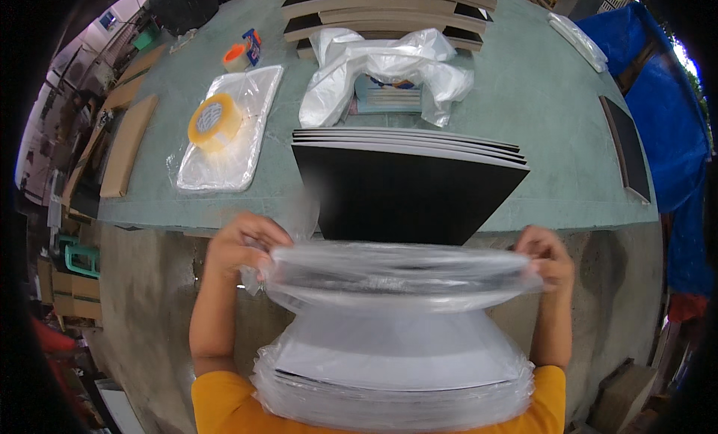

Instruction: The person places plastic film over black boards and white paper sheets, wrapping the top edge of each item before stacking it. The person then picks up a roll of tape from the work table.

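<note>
Between my hands, clear plastic film (404, 277) is stretched sideways, its shape blurred by motion. My left hand (250, 247) pinches its left end, where a loose flap of film hangs. At the other end, the curled fingers of my right hand (546, 258) grip the film. Close to my body, below the film, is a white stack of flat boards or sheets (404, 340) wrapped in clear plastic; what supports it is hidden. Just beyond my hands, several black boards with pale edges (411, 183) stand fanned on the green table (553, 165), their lower edge partly covered by the film.
A clear tape roll (233, 127) rests on flat plastic bags (232, 172) at left. Behind lie an orange-and-tan tape roll (236, 58) and crumpled white plastic (321, 75). Thick boards (389, 21) are stacked at the back. A dark board (624, 146) lies by the right edge.
</note>
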`<action>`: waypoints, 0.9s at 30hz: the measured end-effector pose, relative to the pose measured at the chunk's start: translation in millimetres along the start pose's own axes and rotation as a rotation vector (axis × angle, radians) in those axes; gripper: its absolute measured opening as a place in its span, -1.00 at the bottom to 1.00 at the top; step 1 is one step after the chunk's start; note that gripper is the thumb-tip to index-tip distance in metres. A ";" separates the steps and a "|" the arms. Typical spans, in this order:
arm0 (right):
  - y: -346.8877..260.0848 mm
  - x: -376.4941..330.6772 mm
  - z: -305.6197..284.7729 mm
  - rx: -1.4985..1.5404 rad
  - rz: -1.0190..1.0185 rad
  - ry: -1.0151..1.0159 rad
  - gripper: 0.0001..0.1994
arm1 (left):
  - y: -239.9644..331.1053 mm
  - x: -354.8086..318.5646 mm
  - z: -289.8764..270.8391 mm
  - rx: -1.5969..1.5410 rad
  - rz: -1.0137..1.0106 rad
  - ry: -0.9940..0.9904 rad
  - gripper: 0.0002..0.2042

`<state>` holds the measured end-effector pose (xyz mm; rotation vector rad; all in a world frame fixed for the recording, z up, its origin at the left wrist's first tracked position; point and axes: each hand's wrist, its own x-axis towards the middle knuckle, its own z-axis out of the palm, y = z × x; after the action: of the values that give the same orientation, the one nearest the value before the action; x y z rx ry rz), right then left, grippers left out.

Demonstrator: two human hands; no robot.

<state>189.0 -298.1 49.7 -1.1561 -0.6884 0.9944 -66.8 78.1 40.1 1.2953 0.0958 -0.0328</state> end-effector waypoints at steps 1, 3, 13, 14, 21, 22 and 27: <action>18.2 6.2 -2.7 0.102 0.098 -0.105 -0.84 | -34.8 -1.9 -12.1 -0.071 -0.129 -0.040 -0.74; 85.7 4.3 -3.7 0.116 0.420 0.049 -0.87 | -96.5 -2.2 -23.8 -0.185 -0.356 -0.008 -0.74; 135.6 3.6 -20.7 -0.918 0.410 0.342 -0.86 | -126.9 5.6 -19.2 0.976 -0.446 0.130 -0.78; 90.3 12.4 -3.4 -0.737 0.388 0.361 -0.83 | -78.1 -0.9 2.9 0.902 -0.358 0.206 -0.81; 68.8 27.9 84.8 -0.408 0.089 -0.978 -0.38 | -28.3 31.9 97.9 0.415 0.022 -0.815 -0.61; 100.4 24.9 74.8 -0.625 0.204 -0.843 -0.35 | -58.6 36.9 97.8 0.628 -0.154 -0.684 -0.60; 167.0 47.0 29.7 -0.956 0.580 -0.561 -0.23 | -174.1 68.7 50.4 0.874 -0.261 -0.333 -0.57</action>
<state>136.9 -229.0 -103.7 -2.0015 -1.4130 1.5767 -9.4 -15.7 -119.4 2.1201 -0.0460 -0.5635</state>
